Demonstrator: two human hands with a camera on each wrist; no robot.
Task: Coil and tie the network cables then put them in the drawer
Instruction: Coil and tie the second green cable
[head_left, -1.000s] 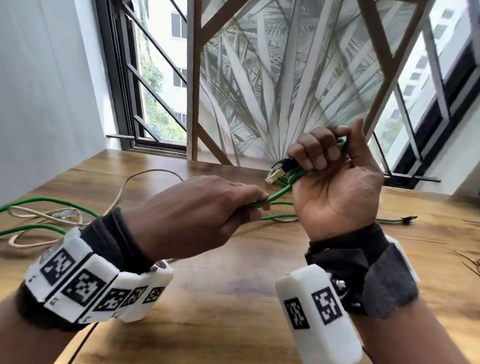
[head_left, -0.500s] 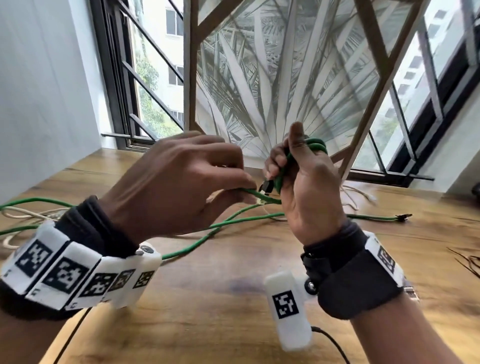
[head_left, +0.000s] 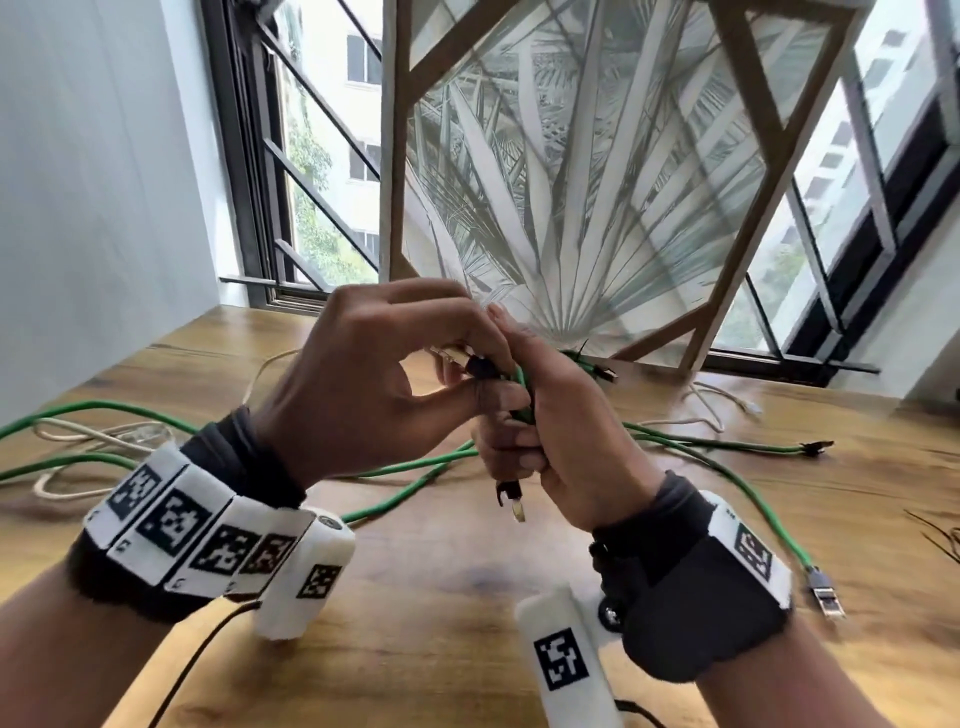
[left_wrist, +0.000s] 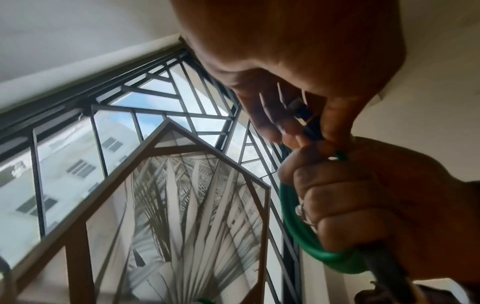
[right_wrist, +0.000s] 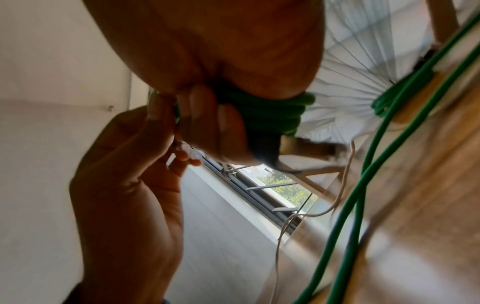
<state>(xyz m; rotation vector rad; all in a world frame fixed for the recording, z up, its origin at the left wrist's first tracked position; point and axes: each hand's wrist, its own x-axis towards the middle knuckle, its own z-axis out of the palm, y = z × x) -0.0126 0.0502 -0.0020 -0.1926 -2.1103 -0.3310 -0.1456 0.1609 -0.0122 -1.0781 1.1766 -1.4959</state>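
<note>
My right hand (head_left: 519, 441) grips a small coil of green network cable (head_left: 522, 382) upright in its fist above the wooden table (head_left: 441, 597). One black-booted plug (head_left: 511, 499) hangs below that fist. My left hand (head_left: 467, 371) pinches the cable's other plug (head_left: 480, 366) just at the top of the coil. In the left wrist view the green loops (left_wrist: 293, 216) curve round the right fist, and fingertips (left_wrist: 280, 125) pinch the dark boot. The right wrist view shows the green bundle (right_wrist: 272, 115) held in the fist. More green cable (head_left: 415, 483) trails loose over the table.
Loose white cables lie at the left (head_left: 78, 441) and back right (head_left: 717, 400). Another green cable ends in a plug (head_left: 826, 597) at my right. A framed palm-leaf panel (head_left: 597, 182) leans against the window. Thin dark strands (head_left: 935, 535) lie at the right edge.
My left hand let the green strand slide and came up against the right hand, now pinching a plug. The right fist turned, and a plug now hangs below it.
</note>
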